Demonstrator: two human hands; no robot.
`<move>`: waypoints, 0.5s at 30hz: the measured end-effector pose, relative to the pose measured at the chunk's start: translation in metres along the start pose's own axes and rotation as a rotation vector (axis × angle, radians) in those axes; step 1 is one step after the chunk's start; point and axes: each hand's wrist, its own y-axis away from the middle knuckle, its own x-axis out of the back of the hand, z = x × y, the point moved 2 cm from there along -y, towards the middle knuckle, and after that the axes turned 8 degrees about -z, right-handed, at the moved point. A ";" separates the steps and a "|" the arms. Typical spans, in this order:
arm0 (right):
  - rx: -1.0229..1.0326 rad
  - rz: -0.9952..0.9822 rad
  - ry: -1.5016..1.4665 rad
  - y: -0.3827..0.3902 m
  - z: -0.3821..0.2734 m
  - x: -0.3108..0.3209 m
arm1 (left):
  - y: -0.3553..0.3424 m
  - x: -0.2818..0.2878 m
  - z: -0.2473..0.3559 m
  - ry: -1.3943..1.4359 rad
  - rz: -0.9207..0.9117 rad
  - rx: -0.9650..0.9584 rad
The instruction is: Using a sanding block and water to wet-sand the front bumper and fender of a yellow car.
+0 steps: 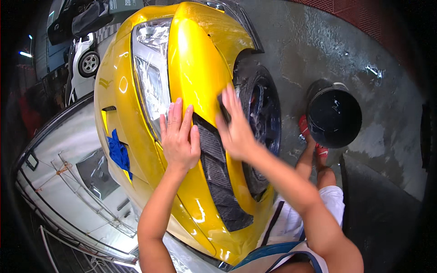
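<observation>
A glossy yellow car front (195, 59) fills the middle of the view, its skin wet or shiny with wrinkles in places. My left hand (179, 141) lies flat on the fender beside the clear headlight (154, 68), fingers outstretched. My right hand (237, 129), a little smeared by motion, presses a small dark flat block (223, 108) against the fender edge above the wheel (261, 107). The block's exact kind cannot be made out, as my fingers cover much of it. A black ribbed vent panel (216, 173) runs down the fender between my forearms.
A blue cloth (118, 154) is tucked at an opening in the bonnet. On the wet grey floor, a black bucket (334, 117) stands beside my feet in red shoes. The windscreen (95, 177) lies at lower left; a white car (83, 61) is parked beyond.
</observation>
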 end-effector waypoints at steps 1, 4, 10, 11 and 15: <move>-0.030 -0.032 -0.252 0.044 -0.004 0.004 | -0.001 -0.002 0.005 -0.009 -0.016 -0.006; -0.163 -0.075 -0.438 0.150 0.025 0.033 | -0.023 -0.002 0.008 -0.098 -0.092 -0.004; -0.926 0.340 0.319 0.213 0.252 0.202 | -0.162 -0.032 0.021 -0.454 -0.036 0.123; -0.783 0.433 0.395 0.201 0.269 0.224 | -0.162 -0.044 0.031 -0.479 -0.062 0.086; -0.671 0.214 0.993 0.228 0.428 0.332 | -0.111 -0.097 0.118 -0.235 -0.205 -0.266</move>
